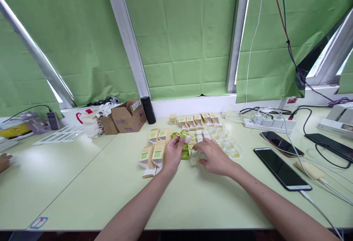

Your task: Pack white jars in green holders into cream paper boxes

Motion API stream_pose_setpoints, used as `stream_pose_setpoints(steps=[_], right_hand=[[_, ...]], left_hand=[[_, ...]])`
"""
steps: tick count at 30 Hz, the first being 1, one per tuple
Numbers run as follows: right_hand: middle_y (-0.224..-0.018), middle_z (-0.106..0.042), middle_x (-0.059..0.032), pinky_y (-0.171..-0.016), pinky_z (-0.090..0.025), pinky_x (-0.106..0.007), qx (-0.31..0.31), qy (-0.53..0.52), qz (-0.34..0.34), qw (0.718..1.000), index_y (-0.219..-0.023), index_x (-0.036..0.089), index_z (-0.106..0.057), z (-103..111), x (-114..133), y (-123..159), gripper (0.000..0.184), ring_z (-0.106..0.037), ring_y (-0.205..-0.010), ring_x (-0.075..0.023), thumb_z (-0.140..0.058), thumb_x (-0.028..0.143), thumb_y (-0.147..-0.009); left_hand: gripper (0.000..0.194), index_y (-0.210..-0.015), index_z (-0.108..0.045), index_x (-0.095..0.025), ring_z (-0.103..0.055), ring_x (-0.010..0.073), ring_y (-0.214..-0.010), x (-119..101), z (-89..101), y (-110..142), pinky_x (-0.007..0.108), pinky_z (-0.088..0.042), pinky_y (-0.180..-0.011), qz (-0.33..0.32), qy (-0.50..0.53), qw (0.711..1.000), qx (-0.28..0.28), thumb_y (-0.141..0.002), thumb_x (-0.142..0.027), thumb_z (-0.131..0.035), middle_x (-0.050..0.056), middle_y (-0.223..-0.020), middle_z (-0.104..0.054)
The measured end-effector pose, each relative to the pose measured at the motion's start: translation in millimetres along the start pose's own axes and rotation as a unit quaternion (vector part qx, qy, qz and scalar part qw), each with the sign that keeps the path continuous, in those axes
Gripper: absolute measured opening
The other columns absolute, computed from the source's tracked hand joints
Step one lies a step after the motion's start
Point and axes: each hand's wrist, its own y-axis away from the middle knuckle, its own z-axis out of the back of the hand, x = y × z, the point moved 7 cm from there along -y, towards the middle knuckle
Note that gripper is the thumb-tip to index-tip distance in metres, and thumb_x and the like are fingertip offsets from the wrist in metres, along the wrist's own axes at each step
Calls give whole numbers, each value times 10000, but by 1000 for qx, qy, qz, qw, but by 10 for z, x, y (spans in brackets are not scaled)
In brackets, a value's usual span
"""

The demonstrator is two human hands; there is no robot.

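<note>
Green fabric panels [179, 35] between slanted grey frames [128, 31] form the background; below them, a pale desk [91, 197] meets a low white wall. Left hand [173, 153]: closed on a small green-and-white piece [185, 137], held above the middle of the desk, over the green trays [185, 155]. Right hand [211, 155]: thumb and fingers curved around a clear cup [195, 156] just right of these trays; whether the fingers grip it cannot be told. Beyond the hands lie small yellow pieces [192, 141] and white blocks [199, 135], with further clear cups [231, 149] to their right, several showing yellow spots. Open beige cartons [157, 155] stand left of the trays; another row of cartons [190, 122] lines the desk's far edge. Farther left along that edge: a black cylinder [148, 110], a brown cardboard box [129, 116] and a white bag [92, 125]. Toward the right edge: a power strip [268, 124], phones [282, 168] and cables [321, 165]. At the left edge of the view, another person's hand [4, 162] appears, partly cut off.
</note>
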Motion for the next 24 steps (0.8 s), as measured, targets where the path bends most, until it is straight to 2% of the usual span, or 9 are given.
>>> stream_pose_setpoints(steps=[2,3,4,6,9,10,12,16,24], right_hand=[[-1213,-737,-102,-960,-478,-459,-41,-156,-32,986,-1195,223,-718,109,-94,-60,429,-631,-1104,-296,-750,142,-775],[-1205,-738,-95,-930,-501,-451,-51,-252,-42,965,-1191,227,-720,137,-136,-92,412,-645,-1059,-282,-760,185,-784],[-1184,-739,-94,-901,-525,-442,-59,-358,-43,931,-1182,228,-724,153,-162,-124,397,-655,-1033,-276,-779,238,-788],[-1171,-744,-82,-938,-549,-447,-68,-553,-39,829,-1187,240,-734,151,-191,-174,401,-676,-1058,-267,-806,316,-800],[-1113,-766,-65,-1023,-554,-478,-60,-726,-37,684,-1176,244,-745,67,-191,-201,377,-708,-1095,-264,-821,320,-815],[-1089,-774,-62,-1035,-556,-479,-59,-753,-43,654,-1169,239,-746,26,-198,-197,367,-720,-1102,-267,-821,306,-817],[-1073,-784,-64,-1023,-568,-459,-61,-779,-61,621,-1177,225,-739,-62,-230,-178,368,-743,-1100,-273,-818,305,-826],[-1066,-776,-44,-889,-603,-389,-72,-784,-90,610,-1208,237,-702,-184,-313,-136,417,-770,-1014,-253,-834,326,-822],[-1192,-756,-71,-677,-584,-329,-137,-712,-126,677,-1194,274,-633,-213,-419,-96,515,-759,-937,-244,-860,526,-807]], left_hand=[[524,-879,-736,-173,-587,140,-669,-12,20,-5,237,-466,-644,2,-1,1000,-10,-744,-667,-844,-20,-682,-623],[540,-879,-730,-170,-559,126,-638,-19,28,-6,230,-448,-618,3,-1,1000,-15,-741,-680,-839,-21,-695,-627],[557,-880,-725,-167,-537,115,-617,-26,37,-7,226,-434,-600,3,4,1000,-21,-733,-692,-839,-20,-709,-633],[585,-883,-721,-164,-517,105,-605,-40,48,-6,223,-422,-589,3,10,1000,-29,-713,-710,-844,-19,-727,-642],[591,-880,-726,-163,-535,113,-633,-52,41,3,225,-435,-614,3,8,1000,-27,-711,-717,-842,-15,-731,-646],[585,-878,-728,-163,-551,120,-650,-55,37,8,228,-446,-631,3,7,1000,-25,-715,-713,-843,-13,-729,-645],[570,-883,-734,-165,-587,136,-688,-52,25,14,237,-475,-669,6,10,1000,-18,-724,-701,-843,-13,-715,-638],[544,-905,-740,-177,-639,163,-748,-30,16,11,257,-521,-739,11,13,1000,-13,-746,-688,-835,-26,-663,-606],[478,-883,-719,-188,-660,177,-750,26,37,14,288,-556,-789,5,-5,1000,-4,-801,-651,-810,-28,-656,-618]])
